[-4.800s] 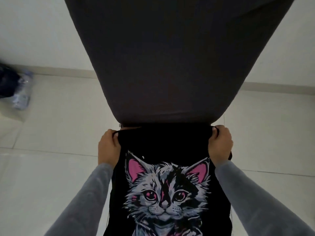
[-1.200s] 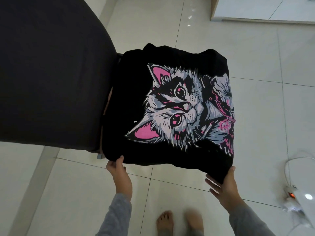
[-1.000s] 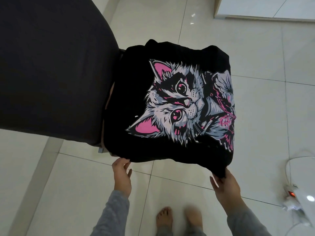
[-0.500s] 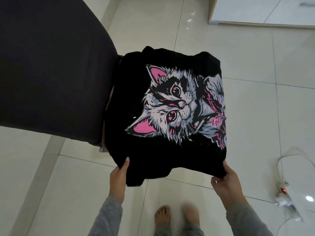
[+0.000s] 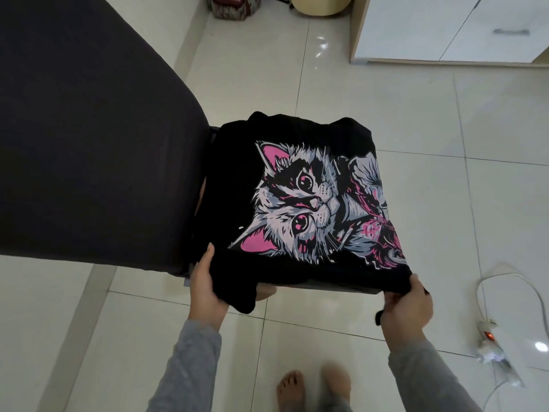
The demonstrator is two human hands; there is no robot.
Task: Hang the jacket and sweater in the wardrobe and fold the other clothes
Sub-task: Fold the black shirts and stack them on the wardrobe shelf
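A black t-shirt with a pink and grey cat print lies folded on the seat of a chair, print up. My left hand grips its near left corner, thumb on top of the cloth, and a fold of black fabric hangs below the palm. My right hand pinches the near right corner at the seat's edge. The chair's dark grey backrest fills the left of the view and hides the seat's left side.
A white wardrobe stands at the top right. A power strip with a lit red switch and its white cable lie on the tiled floor at right. My bare feet are below the chair. A cream bin and a patterned bag sit at the top edge.
I have moved round from the chair's front to its side. Both hands went from the shirt's top corners to its near edge and now grip the two near corners.
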